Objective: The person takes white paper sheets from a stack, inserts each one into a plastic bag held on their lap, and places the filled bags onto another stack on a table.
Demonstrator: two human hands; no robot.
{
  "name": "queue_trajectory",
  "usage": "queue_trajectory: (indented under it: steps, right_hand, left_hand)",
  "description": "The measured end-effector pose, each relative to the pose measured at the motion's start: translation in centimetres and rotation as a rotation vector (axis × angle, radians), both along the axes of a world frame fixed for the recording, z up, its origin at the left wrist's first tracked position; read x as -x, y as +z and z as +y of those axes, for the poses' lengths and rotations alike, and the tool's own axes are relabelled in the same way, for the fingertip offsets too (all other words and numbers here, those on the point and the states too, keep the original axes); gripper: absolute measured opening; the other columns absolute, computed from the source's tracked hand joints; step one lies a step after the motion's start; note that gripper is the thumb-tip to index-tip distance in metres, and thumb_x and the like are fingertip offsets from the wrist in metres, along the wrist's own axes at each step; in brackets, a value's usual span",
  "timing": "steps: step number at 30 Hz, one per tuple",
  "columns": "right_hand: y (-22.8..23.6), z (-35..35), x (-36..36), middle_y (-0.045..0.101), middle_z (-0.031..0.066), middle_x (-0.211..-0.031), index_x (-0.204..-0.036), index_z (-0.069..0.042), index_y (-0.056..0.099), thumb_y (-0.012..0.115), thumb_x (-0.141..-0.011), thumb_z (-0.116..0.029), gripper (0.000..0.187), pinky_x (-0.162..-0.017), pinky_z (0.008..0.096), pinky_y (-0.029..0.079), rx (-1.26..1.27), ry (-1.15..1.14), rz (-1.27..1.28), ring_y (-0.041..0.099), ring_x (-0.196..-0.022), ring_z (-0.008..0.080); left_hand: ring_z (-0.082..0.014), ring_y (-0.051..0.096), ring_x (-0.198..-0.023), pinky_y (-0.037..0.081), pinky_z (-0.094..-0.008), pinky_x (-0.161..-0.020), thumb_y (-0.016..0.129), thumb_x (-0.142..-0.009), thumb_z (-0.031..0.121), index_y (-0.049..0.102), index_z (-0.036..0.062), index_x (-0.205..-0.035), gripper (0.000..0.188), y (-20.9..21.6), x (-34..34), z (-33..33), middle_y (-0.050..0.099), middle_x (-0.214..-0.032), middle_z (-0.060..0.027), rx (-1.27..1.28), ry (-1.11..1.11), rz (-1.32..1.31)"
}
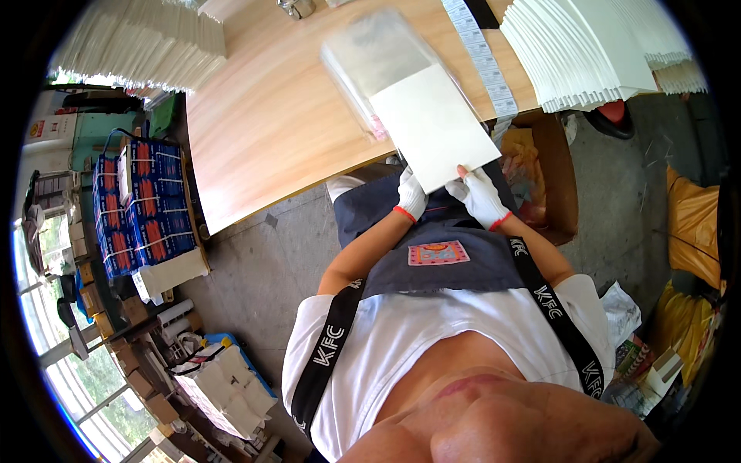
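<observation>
A blank white rectangular sheet or board (436, 127) slants from the table's near edge toward my body. My right hand (480, 201), in a white knit glove with a red cuff, grips its near edge, the bare thumb tip on top. At its near left corner is my left hand (412, 194), gloved the same way, fingers curled round the edge and partly hidden beneath. Under the board's far end lies a stack of clear plastic sleeves (378, 46). Whether the board is inside a sleeve I cannot tell.
A strip of printed labels (482, 62) runs along the wooden table (262, 131) to the right. Tall stacks of white folded items (567, 54) stand at the back right and back left (147, 38). Below the right edge sits an open cardboard box (562, 181) holding plastic.
</observation>
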State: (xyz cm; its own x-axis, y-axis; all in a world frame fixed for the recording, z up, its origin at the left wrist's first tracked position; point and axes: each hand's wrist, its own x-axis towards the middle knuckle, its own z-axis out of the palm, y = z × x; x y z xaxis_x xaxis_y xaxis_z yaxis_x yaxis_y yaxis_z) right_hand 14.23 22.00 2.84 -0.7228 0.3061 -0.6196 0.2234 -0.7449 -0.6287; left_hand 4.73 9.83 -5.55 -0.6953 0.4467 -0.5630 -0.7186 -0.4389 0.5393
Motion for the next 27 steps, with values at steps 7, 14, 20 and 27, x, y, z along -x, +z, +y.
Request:
queue_trajectory:
  steps: [7, 14, 20, 27]
  right_hand:
    - [-3.7, -0.1, 5.6, 0.053, 0.0177, -0.119, -0.130, -0.001, 0.037, 0.041, -0.096, -0.021, 0.040, -0.091, 0.0352, 0.048, 0.533, -0.169, 0.334, 0.056, -0.104, 0.0293]
    - [0.6, 0.0, 4.8, 0.059, 0.0021, -0.073, -0.110, -0.007, 0.057, 0.044, -0.095, -0.026, 0.027, -0.049, 0.0200, 0.043, -0.595, 0.590, 0.177, 0.054, -0.055, 0.0073]
    - [-0.3, -1.2, 8.4, 0.064, 0.0092, -0.069, -0.091, -0.012, 0.056, 0.050, -0.087, -0.030, 0.019, -0.052, 0.0384, 0.046, -1.526, 0.768, 0.335, 0.063, -0.063, 0.0238]
    - [-0.6, -3.9, 11.1, 0.062, 0.0076, -0.059, -0.086, -0.013, 0.050, 0.053, -0.084, -0.032, 0.019, -0.044, 0.0400, 0.047, -1.972, 0.963, 0.255, 0.063, -0.055, 0.0268]
  left_hand:
    - [-0.0192, 0.062, -0.075, 0.053, -0.0336, -0.067, 0.049, -0.091, 0.016, 0.058, 0.0088, -0.099, 0.015, 1.7, 1.5, -1.5, 0.063, -0.091, -0.0064, 0.129, -0.145, -0.118]
    - [-0.0181, 0.062, -0.068, 0.052, -0.0291, -0.060, 0.059, -0.087, 0.023, 0.058, 0.0031, -0.093, 0.021, 2.5, 4.8, -6.0, 0.064, -0.085, -0.0086, 0.192, -0.218, 0.166]
    - [-0.0125, 0.063, -0.063, 0.051, -0.0242, -0.054, 0.054, -0.088, 0.016, 0.061, 0.0012, -0.086, 0.016, 5.0, 5.4, -6.7, 0.065, -0.079, -0.0057, 0.484, -0.279, 0.367]
    - [-0.0139, 0.063, -0.066, 0.052, -0.0256, -0.057, 0.050, -0.088, 0.014, 0.060, 0.0000, -0.091, 0.017, 4.8, 5.9, -7.7, 0.065, -0.080, -0.0067, 0.411, -0.343, 0.383]
